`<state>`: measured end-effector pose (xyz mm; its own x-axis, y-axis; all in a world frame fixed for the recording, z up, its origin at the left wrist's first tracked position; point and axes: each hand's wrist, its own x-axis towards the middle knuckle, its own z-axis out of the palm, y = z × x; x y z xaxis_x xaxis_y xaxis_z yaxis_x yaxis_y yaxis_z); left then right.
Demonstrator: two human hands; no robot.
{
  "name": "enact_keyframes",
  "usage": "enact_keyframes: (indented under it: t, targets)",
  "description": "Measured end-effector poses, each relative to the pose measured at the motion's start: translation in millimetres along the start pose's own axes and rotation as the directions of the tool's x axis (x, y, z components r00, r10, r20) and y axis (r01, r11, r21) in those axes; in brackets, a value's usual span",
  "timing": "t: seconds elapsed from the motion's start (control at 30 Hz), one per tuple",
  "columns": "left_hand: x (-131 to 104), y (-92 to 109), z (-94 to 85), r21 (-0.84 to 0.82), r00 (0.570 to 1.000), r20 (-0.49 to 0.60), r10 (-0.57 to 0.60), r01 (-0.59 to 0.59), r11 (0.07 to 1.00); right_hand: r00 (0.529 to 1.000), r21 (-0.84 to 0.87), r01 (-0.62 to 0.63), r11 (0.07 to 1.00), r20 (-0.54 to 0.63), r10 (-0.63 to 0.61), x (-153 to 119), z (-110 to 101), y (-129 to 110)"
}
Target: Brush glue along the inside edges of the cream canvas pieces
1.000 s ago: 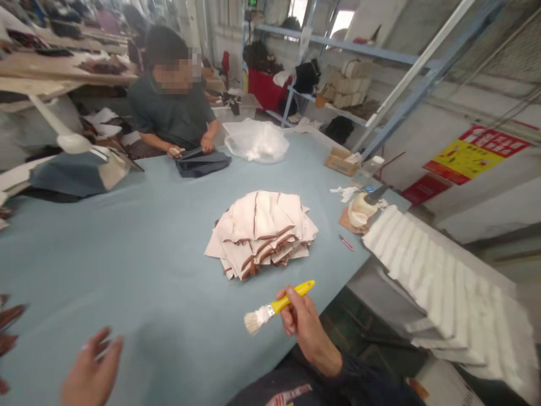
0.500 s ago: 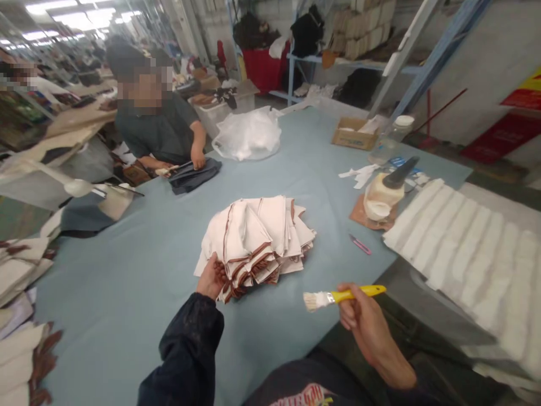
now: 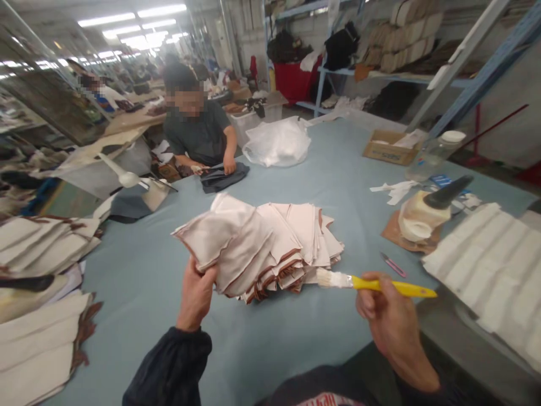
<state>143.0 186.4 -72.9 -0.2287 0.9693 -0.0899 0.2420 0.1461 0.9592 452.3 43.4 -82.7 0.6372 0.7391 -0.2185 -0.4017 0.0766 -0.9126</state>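
A fanned pile of cream fabric pieces with brown edges (image 3: 291, 231) lies on the blue-grey table covering (image 3: 152, 316). My left hand (image 3: 198, 290) is closed on the near left corner of a fabric piece (image 3: 211, 225), thumb on top, and that piece is lifted and tilted at the pile's left end. My right hand (image 3: 386, 307) grips the yellow handle of a paintbrush (image 3: 393, 286). The brush points left, its pale, coated bristles close to the pile's right front edge; whether they touch is unclear.
To the right are pink thread snips (image 3: 394, 265), a stained glue container (image 3: 422, 217) and a row of white padded pieces (image 3: 486, 270). More cream stacks (image 3: 38, 349) lie at left. Across the table a co-worker (image 3: 198, 129) handles dark cloth (image 3: 224, 177) beside a white plastic bag (image 3: 279, 141).
My left hand has raised the left end of a fabric piece from the pile. The paintbrush is now nearer the pile's right front edge. The whole view has shifted left.
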Motion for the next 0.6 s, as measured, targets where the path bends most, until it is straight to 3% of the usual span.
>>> enact_keyframes:
  t: [0.07, 0.13, 0.2, 0.27, 0.3, 0.37, 0.5, 0.57, 0.6]
  targets:
    - [-22, 6, -21.0, -0.001, 0.997, 0.009, 0.071, -0.071, 0.997, 0.980, -0.069, 0.192, 0.979, 0.070, -0.187, -10, 12, -9]
    - [-45, 10, -36.1, 0.030, 0.990, 0.036, 0.138, -0.139, 0.990, 0.893, -0.171, 0.439, 0.882, 0.189, -0.408, -23, 27, -19]
    - [-66, 12, -45.3, 0.082, 0.975, 0.103, 0.197, -0.206, 0.975, 0.721, -0.263, 0.691, 0.674, 0.322, -0.614, -35, 46, -28]
    - [-85, 14, -50.8, 0.123, 0.954, 0.199, 0.223, -0.250, 0.960, 0.502, -0.289, 0.864, 0.412, 0.464, -0.729, -47, 67, -36]
    - [-93, 14, -53.0, 0.129, 0.943, 0.247, 0.223, -0.260, 0.957, 0.410, -0.267, 0.912, 0.312, 0.537, -0.737, -53, 78, -38]
    - [-106, 14, -58.2, 0.130, 0.920, 0.314, 0.234, -0.286, 0.949, 0.295, -0.191, 0.955, 0.226, 0.664, -0.687, -65, 97, -37]
    - [-129, 9, -73.8, 0.087, 0.904, 0.314, 0.290, -0.332, 0.939, 0.198, -0.070, 0.973, 0.221, 0.746, -0.636, -91, 118, -18]
    - [-141, 6, -82.7, 0.051, 0.899, 0.317, 0.301, -0.333, 0.942, 0.180, -0.053, 0.978, 0.203, 0.712, -0.679, -104, 119, -4]
    - [-148, 5, -86.9, 0.038, 0.893, 0.328, 0.309, -0.339, 0.940, 0.194, -0.072, 0.978, 0.198, 0.677, -0.710, -110, 118, 4]
